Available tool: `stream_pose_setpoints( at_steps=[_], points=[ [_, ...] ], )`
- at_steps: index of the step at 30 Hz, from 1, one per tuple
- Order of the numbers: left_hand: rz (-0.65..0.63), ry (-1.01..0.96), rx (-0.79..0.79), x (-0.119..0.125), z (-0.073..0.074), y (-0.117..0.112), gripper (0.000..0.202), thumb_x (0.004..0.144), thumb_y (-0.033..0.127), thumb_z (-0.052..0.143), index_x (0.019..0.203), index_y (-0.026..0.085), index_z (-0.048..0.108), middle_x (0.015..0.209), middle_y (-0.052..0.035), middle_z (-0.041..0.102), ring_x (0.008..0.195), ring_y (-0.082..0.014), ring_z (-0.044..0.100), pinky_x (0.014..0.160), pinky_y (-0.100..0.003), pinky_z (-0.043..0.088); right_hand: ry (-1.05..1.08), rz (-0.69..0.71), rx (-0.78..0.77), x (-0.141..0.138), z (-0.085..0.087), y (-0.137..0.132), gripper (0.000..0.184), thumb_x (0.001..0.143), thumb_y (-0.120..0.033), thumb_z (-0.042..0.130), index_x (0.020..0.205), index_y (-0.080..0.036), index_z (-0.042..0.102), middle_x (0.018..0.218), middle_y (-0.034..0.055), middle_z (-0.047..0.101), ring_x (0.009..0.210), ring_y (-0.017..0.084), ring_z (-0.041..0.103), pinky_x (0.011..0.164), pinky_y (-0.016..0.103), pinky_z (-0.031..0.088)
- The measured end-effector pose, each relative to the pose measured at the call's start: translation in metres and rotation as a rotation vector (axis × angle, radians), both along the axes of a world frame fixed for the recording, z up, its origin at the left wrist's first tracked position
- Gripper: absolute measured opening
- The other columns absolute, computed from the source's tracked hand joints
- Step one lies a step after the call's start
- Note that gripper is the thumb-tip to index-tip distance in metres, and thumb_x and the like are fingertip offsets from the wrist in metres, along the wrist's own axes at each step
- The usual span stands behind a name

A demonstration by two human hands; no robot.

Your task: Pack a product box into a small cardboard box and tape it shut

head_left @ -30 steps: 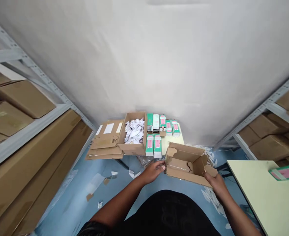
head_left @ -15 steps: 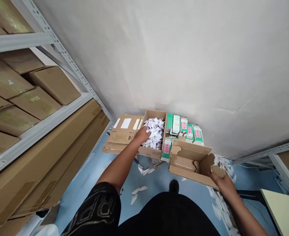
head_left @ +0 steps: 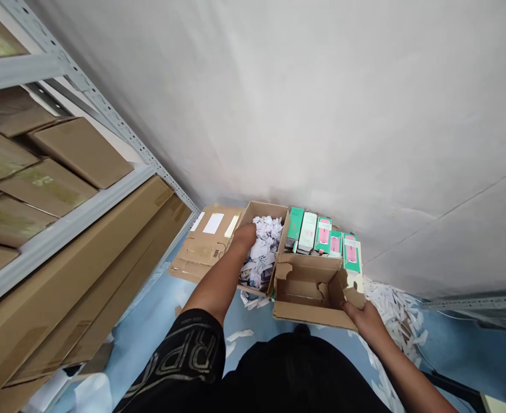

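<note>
Open carton: located just right of the paper box (head_left: 267, 207) and in front of the small cartons; open side up, flaps unfolded, bare cardboard showing inside. Open carton's point of record: front wall (head_left: 308, 314).
Right hand: closed on the right end of the open carton, thumb over the edge.
Left hand (head_left: 245, 236): inside the left side of the paper box, against the crumpled paper (head_left: 264, 246); fingers hidden, so how far open, and whether any paper is gripped, cannot be told.
Work done: paper box filled well up; open carton set up and steadied, in my judgement.
Work left: no paper visible in the open carton; its flaps are not closed.
Count, larger boxes in use: two, one with paper, one without any showing.
Count, small cartons (head_left: 323, 235): five visible, three with pink panels; others may be hidden.
Count, flattened cardboard (head_left: 201, 246): one stack, sheets not separable; three pale labels on top.
Count, paper pieces: too many and overlapping to number.
Floor scraps (head_left: 394, 312): one large heap at right, uncounted.
</note>
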State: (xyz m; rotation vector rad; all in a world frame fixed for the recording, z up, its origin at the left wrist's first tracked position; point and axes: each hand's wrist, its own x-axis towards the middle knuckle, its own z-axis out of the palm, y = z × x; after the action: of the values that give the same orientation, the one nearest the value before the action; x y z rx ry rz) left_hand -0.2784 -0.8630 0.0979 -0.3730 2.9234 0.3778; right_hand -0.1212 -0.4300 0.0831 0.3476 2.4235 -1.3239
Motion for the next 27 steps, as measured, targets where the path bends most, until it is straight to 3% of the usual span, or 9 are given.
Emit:
stream_pose_setpoints(
  at_steps=[4,6,9,11,13,15,20,23,27],
  points=[
    [0.043,0.133,-0.039,0.024,0.041,-0.009,0.031,0.098,0.024,0.048,0.119,0.014,0.068,0.124,-0.0218,0.070,0.116,-0.0331,0.066,0.100,-0.043,0.048,0.002,0.028,0.015,-0.014,0.006,-0.006,0.035,0.072,-0.048,0.063,0.087,-0.017,0.074,0.091,0.0099,0.079,0.089,0.033,0.072,0.075,0.038,0.052],
    [0.058,0.330,-0.009,0.042,0.066,-0.017,0.030,0.099,0.029,0.049,0.117,0.019,0.071,0.124,-0.0163,0.072,0.116,-0.0304,0.067,0.100,-0.041,0.049,-0.018,0.018,0.024,-0.017,0.007,-0.009,0.036,0.071,-0.048,0.064,0.086,-0.017,0.074,0.090,0.0105,0.079,0.087,0.033,0.071,0.075,0.038,0.051],
    [0.037,0.577,0.251,0.071,0.098,-0.020,0.029,0.096,0.033,0.056,0.118,0.023,0.073,0.121,-0.0075,0.075,0.110,-0.0242,0.069,0.099,-0.035,0.052,-0.031,-0.028,0.033,-0.015,0.006,-0.015,0.035,0.070,-0.049,0.063,0.085,-0.018,0.073,0.089,0.0109,0.078,0.088,0.034,0.071,0.076,0.040,0.052],
    [-0.041,0.589,0.502,0.088,0.110,-0.011,0.032,0.096,0.037,0.058,0.119,0.022,0.073,0.117,-0.0052,0.077,0.102,-0.0215,0.072,0.092,-0.033,0.057,-0.024,-0.066,0.039,-0.011,0.005,-0.019,0.034,0.070,-0.049,0.064,0.083,-0.019,0.073,0.089,0.0108,0.078,0.089,0.034,0.071,0.077,0.041,0.052],
    [-0.237,0.482,0.683,0.102,0.112,0.007,0.031,0.096,0.037,0.060,0.119,0.023,0.075,0.117,-0.0042,0.078,0.103,-0.0211,0.073,0.092,-0.032,0.058,-0.025,-0.095,0.031,-0.007,0.006,-0.024,0.032,0.070,-0.049,0.066,0.083,-0.020,0.074,0.089,0.0104,0.078,0.089,0.035,0.071,0.077,0.042,0.053],
    [-0.462,0.320,0.751,0.111,0.106,0.030,0.033,0.096,0.033,0.058,0.124,0.027,0.074,0.124,-0.0030,0.076,0.113,-0.0212,0.071,0.100,-0.033,0.055,-0.042,-0.127,0.018,-0.004,0.008,-0.029,0.032,0.071,-0.048,0.067,0.084,-0.020,0.074,0.089,0.0100,0.079,0.089,0.035,0.072,0.077,0.042,0.054],
    [-0.820,0.086,0.695,0.113,0.080,0.062,0.055,0.093,0.035,0.064,0.148,0.030,0.058,0.149,-0.0043,0.061,0.129,-0.0235,0.064,0.108,-0.036,0.050,-0.008,-0.151,0.049,0.003,0.014,-0.039,0.034,0.072,-0.048,0.065,0.088,-0.020,0.073,0.095,0.0106,0.079,0.092,0.032,0.072,0.080,0.041,0.054],
    [-0.799,0.113,0.723,0.112,0.074,0.049,0.054,0.094,0.038,0.063,0.147,0.028,0.058,0.153,-0.0059,0.057,0.127,-0.0231,0.063,0.104,-0.034,0.052,-0.001,-0.173,0.038,0.007,0.019,-0.044,0.031,0.072,-0.045,0.063,0.087,-0.020,0.073,0.093,0.0096,0.078,0.091,0.031,0.072,0.077,0.039,0.054],
    [-0.508,0.215,0.777,0.115,0.069,0.019,0.035,0.095,0.037,0.057,0.124,0.022,0.071,0.119,-0.0069,0.075,0.097,-0.0194,0.070,0.088,-0.032,0.055,0.014,-0.240,0.033,0.016,0.025,-0.053,0.028,0.071,-0.042,0.064,0.085,-0.018,0.072,0.087,0.0088,0.078,0.083,0.028,0.071,0.071,0.036,0.053]
  ],
)
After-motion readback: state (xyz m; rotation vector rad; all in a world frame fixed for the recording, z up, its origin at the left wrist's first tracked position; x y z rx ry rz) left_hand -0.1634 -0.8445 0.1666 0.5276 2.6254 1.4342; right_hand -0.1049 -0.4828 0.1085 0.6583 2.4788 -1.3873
